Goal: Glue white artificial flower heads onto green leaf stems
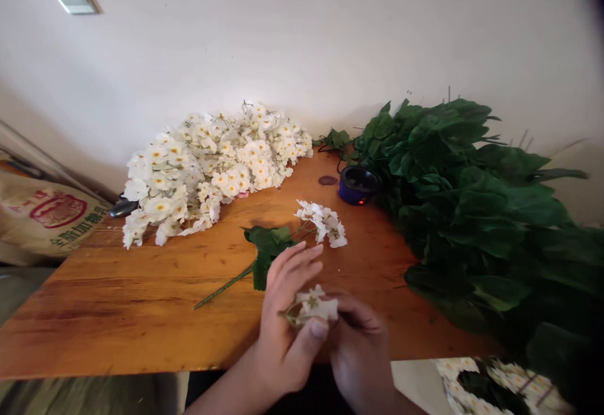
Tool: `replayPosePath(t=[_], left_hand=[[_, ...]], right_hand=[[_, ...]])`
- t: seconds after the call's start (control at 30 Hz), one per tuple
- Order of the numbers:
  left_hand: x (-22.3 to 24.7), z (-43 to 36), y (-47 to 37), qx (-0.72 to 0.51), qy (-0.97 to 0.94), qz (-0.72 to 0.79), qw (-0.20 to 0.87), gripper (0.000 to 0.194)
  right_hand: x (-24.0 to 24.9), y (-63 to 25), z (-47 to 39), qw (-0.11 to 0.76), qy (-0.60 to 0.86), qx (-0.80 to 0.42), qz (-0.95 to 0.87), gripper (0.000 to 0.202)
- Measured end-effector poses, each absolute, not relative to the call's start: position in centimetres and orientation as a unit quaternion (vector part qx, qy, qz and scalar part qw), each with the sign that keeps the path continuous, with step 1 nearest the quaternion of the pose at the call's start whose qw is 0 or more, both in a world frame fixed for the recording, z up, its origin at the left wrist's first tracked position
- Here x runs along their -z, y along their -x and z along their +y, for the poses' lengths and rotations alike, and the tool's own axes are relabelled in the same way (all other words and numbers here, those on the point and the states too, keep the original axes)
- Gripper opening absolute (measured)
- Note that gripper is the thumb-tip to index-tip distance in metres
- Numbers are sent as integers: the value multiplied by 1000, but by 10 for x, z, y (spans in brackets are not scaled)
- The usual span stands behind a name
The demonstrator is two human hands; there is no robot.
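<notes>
My left hand [290,327] cradles a small sprig of white artificial flowers [314,307], thumb against the petals and fingers stretched out behind. Curled in from the right, my right hand [361,346] meets the petals' edge with its fingertips; it is slightly blurred and the fingertips are partly hidden. Just beyond, a stem with green leaves [268,248] lies on the wooden table [141,314], its bare end pointing lower left. A cluster of white flowers [325,223] on thin stalks extends from those leaves to the upper right.
A big heap of white flowers [221,163] covers the back left. Green artificial leaves [472,214] pile along the right side and over the edge. Between them stands a small blue pot [359,184] with a lit red light. More white flowers [457,374] are below the table at right.
</notes>
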State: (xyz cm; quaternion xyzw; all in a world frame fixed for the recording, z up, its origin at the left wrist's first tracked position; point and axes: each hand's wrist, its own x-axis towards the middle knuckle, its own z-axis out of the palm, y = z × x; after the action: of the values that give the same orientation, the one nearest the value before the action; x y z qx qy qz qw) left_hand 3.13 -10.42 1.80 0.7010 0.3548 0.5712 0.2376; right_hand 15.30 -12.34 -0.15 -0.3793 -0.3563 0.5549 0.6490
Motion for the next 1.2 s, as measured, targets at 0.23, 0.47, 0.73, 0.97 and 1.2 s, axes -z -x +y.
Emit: replayPosePath(t=[0.23, 0.47, 0.73, 0.97, 1.2], left_hand=[[-66, -53, 13, -380, -800, 417, 204, 24], [-42, -16, -4, -89, -883, 460, -17, 22], [-31, -13, -2, -80, -886, 455, -24, 27], [-28, -6, 2, -89, -886, 455, -6, 17], [-25, -3, 7, -148, -897, 417, -3, 17]], right_hand=[[-63, -231, -90, 683, 414, -345, -493, 16], [-132, -278, -17, 483, 546, -3, -685, 7], [-112, -308, 94, 294, 579, -11, -761, 14], [-96, -308, 137, 235, 605, -42, -760, 12], [-81, -305, 149, 228, 613, -43, -756, 12]])
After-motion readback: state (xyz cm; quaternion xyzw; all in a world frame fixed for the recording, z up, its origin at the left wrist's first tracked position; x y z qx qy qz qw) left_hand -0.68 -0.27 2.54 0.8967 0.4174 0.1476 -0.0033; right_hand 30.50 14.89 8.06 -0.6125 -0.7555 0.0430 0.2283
